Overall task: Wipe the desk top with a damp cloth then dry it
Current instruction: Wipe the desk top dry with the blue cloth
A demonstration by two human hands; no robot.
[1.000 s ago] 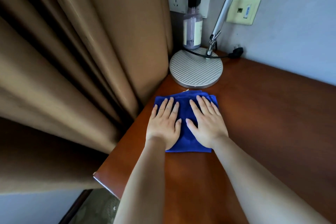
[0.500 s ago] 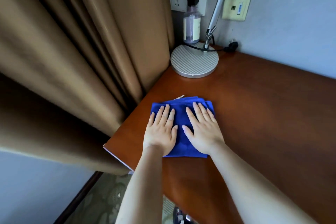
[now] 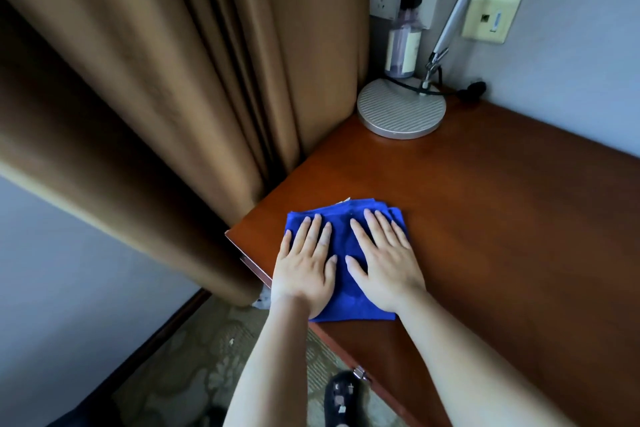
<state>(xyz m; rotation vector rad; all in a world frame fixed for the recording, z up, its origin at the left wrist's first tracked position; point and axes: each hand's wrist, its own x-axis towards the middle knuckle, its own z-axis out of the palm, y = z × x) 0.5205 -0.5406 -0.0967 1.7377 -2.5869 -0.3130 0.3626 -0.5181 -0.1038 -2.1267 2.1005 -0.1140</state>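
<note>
Head view: both hands, left hand [image 3: 304,274] and right hand [image 3: 388,267], lie flat, fingers straight, pressing blue cloth [image 3: 346,229]; unwiped tabletop [image 3: 502,218] stretches toward 3 o'clock, right hand nearer.

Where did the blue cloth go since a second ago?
Both hands, left and right, slid the blue cloth back along the desk top, away from the lamp base and towards the near edge by the corner. Nothing was picked up or let go. Both palms stayed flat on the cloth; the lamp base and bottle stayed put.

head view | looks forward and down, close over desk [image 3: 485,218] corner | single view
</note>
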